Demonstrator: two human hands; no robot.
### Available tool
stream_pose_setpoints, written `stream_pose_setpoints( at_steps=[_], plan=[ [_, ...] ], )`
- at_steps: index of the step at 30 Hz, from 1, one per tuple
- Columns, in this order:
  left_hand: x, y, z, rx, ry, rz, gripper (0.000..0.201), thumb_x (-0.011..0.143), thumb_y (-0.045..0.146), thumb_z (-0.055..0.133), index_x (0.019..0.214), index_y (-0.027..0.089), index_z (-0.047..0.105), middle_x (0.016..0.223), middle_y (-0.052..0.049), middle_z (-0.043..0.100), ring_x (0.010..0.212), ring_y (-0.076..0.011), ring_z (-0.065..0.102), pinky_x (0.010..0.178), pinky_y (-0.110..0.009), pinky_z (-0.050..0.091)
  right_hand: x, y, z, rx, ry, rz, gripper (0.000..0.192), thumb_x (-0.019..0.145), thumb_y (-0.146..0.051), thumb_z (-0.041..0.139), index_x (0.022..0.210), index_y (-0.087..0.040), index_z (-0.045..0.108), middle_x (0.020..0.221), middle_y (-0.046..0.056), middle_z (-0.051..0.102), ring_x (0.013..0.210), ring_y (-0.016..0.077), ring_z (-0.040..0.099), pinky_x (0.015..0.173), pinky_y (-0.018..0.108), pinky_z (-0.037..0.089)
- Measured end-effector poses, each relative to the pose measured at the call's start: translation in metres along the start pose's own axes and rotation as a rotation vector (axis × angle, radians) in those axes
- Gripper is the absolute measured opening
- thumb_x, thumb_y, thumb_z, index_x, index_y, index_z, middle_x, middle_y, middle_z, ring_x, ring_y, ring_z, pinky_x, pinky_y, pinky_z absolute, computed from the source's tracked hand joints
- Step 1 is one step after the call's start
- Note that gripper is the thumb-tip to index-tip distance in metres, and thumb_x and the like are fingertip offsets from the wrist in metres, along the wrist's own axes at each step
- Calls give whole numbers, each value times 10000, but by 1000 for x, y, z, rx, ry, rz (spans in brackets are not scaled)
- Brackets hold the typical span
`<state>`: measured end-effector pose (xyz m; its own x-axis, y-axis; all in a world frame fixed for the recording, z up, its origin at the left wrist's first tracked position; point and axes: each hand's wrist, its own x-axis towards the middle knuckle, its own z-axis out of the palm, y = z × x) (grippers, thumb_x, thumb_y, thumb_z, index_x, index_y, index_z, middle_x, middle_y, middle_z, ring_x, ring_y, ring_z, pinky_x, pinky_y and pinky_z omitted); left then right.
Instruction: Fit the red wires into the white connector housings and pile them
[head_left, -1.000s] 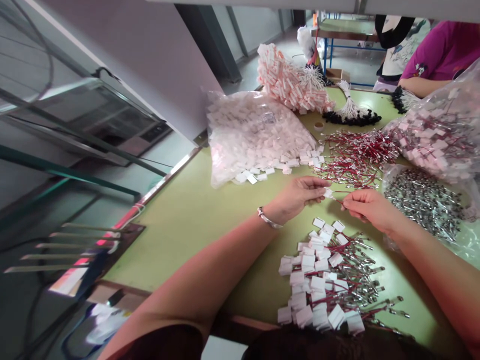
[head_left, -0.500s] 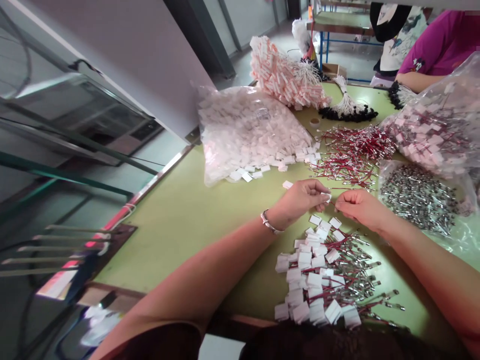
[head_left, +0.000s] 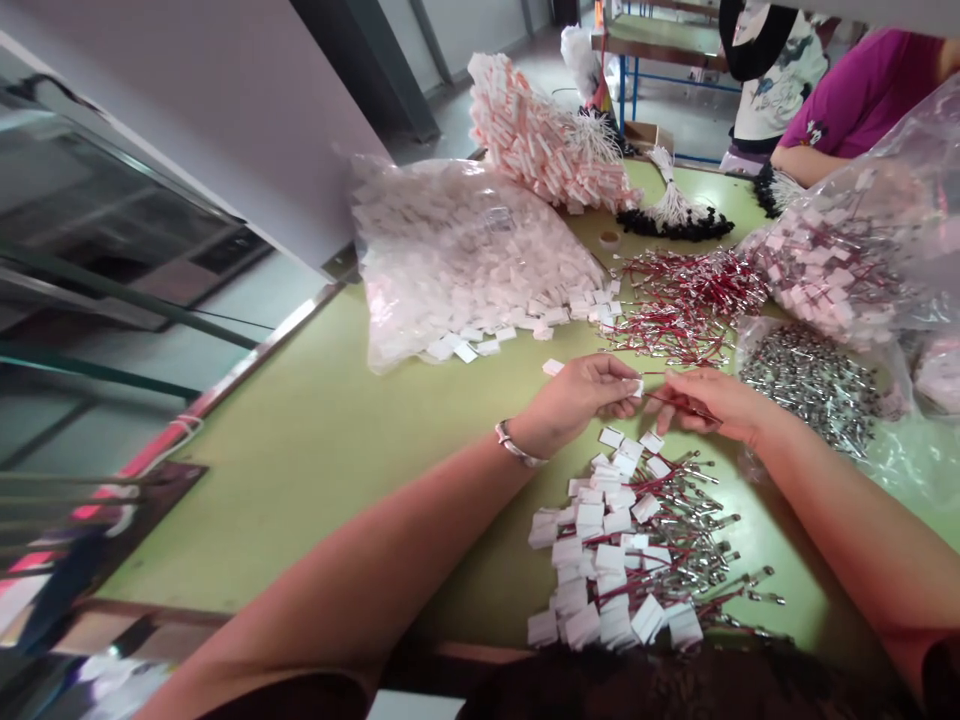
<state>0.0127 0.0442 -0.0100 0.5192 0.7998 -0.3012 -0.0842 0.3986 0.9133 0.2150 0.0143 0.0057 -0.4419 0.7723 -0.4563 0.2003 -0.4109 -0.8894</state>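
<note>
My left hand (head_left: 585, 388), a bracelet at its wrist, pinches a small white plastic housing (head_left: 638, 387) between thumb and fingertips. Just to its right is my right hand (head_left: 709, 398), whose fingers are closed on a thin red wire (head_left: 686, 406) that runs toward the housing. Whether the wire's end sits inside the housing is too small to tell. Below both hands lies a pile of white housings with red wires (head_left: 615, 520), their metal ends pointing right. Beyond the fingers are loose red wires with metal terminals (head_left: 675, 335).
A clear bag of white housings (head_left: 480, 250) spills at the left. A bag of metal parts (head_left: 810, 385) and a bag of wired housings (head_left: 832, 270) are on the right. Orange-and-white bundles (head_left: 540, 140) and black-tipped white wires (head_left: 675, 215) stand behind. A person's purple sleeve (head_left: 847, 95) shows across the table (head_left: 360, 440).
My right hand's fingers have shifted, and more of the red wire now shows across them. My left hand keeps its pinch on the housing. The whole view has shifted slightly.
</note>
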Motion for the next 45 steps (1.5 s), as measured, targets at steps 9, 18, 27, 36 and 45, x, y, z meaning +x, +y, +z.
stream_pose_setpoints(
  at_steps=[9, 18, 27, 36, 45],
  plan=[
    [-4, -1, 10, 134, 66, 10, 112, 746, 139, 696, 780, 119, 592, 563, 2, 651, 464, -73, 574, 505, -214, 456, -4, 0, 21, -357, 188, -125, 333, 824, -317, 536, 518, -190, 514, 436, -57, 450, 421, 70, 309, 455, 245, 245],
    [-2, -10, 2, 46, -71, -23, 215, 719, 229, 740, 789, 119, 569, 606, -18, 677, 466, -66, 567, 493, -195, 435, -4, 11, 23, -469, 254, -194, 216, 801, -276, 480, 613, -185, 535, 549, -53, 410, 522, 92, 340, 512, 236, 302],
    [-2, -11, -1, 162, -128, 13, 280, 688, 320, 760, 770, 133, 568, 590, -8, 656, 454, -69, 541, 454, -186, 398, 0, 21, 34, -497, 250, -249, 212, 840, -256, 479, 660, -179, 559, 556, -44, 482, 538, 98, 403, 537, 230, 334],
    [-7, -3, -2, 703, -108, 140, 88, 726, 242, 663, 761, 162, 672, 640, -12, 665, 562, -107, 566, 526, -206, 403, -10, 0, 17, -968, 348, -315, 205, 811, -283, 582, 630, -199, 627, 683, 24, 593, 611, 135, 493, 590, 278, 360],
    [-14, 36, -30, 1175, 175, 407, 187, 805, 265, 563, 783, 181, 729, 815, -83, 666, 752, -196, 568, 719, -295, 422, 16, 9, 10, -1571, 611, -244, 253, 936, -233, 411, 913, -151, 649, 921, 111, 596, 848, 239, 564, 582, 315, 344]
  ],
)
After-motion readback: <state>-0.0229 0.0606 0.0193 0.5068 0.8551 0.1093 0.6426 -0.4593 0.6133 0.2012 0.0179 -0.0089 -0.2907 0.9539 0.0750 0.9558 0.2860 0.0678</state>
